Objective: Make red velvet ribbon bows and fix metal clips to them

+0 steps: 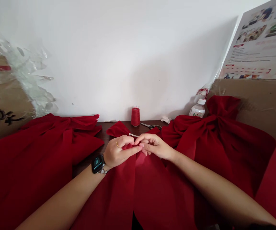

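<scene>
My left hand (118, 150), with a ring and a smartwatch on the wrist, pinches a gathered fold of red velvet fabric (128, 188) in the middle of the table. Fingertip to fingertip with it, my right hand (153, 145) is closed on the same fold. A thin metal piece (133, 135), perhaps a needle, sticks out just above the fingers; I cannot tell which hand holds it. The fabric hangs down towards me between my forearms.
Finished red velvet bows lie in piles at left (44, 140) and right (219, 137). A red thread spool (135, 116), scissors (149, 126) and a white bottle (197, 109) stand at the wall. Cardboard boxes (1, 105) and a poster (260, 41) flank the table.
</scene>
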The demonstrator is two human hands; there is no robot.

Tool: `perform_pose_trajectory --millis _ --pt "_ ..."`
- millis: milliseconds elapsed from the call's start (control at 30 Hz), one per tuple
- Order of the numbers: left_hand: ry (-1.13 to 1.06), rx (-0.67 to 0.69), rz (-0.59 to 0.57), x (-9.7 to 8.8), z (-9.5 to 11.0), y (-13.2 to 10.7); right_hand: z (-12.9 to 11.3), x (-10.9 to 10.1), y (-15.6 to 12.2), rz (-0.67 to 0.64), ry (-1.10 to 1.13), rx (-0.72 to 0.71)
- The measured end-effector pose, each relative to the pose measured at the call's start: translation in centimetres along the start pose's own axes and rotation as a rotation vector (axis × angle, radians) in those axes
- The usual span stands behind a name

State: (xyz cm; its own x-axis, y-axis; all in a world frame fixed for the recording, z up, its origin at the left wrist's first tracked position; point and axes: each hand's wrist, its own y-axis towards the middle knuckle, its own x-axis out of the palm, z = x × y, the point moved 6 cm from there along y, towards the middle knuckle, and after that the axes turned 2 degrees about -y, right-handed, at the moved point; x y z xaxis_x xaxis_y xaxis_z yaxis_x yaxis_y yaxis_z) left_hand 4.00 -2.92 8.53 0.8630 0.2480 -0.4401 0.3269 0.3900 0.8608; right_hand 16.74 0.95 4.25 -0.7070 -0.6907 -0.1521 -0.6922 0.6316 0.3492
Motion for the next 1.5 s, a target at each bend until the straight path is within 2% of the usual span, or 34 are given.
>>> perform_pose_trajectory --millis 133,333,600,800,1200,1333,1500 --pt "0.000 -0.056 -0.047 0.2 0.0 -0.1 -0.2 0.0 0.0 -0.059 0.002 -0.003" --pt "0.065 0.006 -0.094 0.5 0.0 -0.4 -0.6 0.6 -0.1 -0.143 0.029 0.015" --pt "0.083 0.112 -0.168 1.1 0.5 -0.5 0.0 0.5 0.0 -0.060 0.065 0.038" --pt "0.072 0.009 -0.149 0.8 -0.1 -0.4 -0.1 0.5 0.0 -0.078 0.079 0.053" --pt "0.067 0.096 -0.095 0.5 0.7 -0.6 -0.5 0.7 -0.2 -0.193 0.053 0.007" --pt "0.128 0.159 -0.103 0.6 1.0 -0.3 -0.1 0.8 -0.1 -0.153 0.043 0.038" --pt "0.280 0.406 -0.157 1.3 1.8 -0.6 0.5 0.3 0.1 -0.054 0.003 0.053"
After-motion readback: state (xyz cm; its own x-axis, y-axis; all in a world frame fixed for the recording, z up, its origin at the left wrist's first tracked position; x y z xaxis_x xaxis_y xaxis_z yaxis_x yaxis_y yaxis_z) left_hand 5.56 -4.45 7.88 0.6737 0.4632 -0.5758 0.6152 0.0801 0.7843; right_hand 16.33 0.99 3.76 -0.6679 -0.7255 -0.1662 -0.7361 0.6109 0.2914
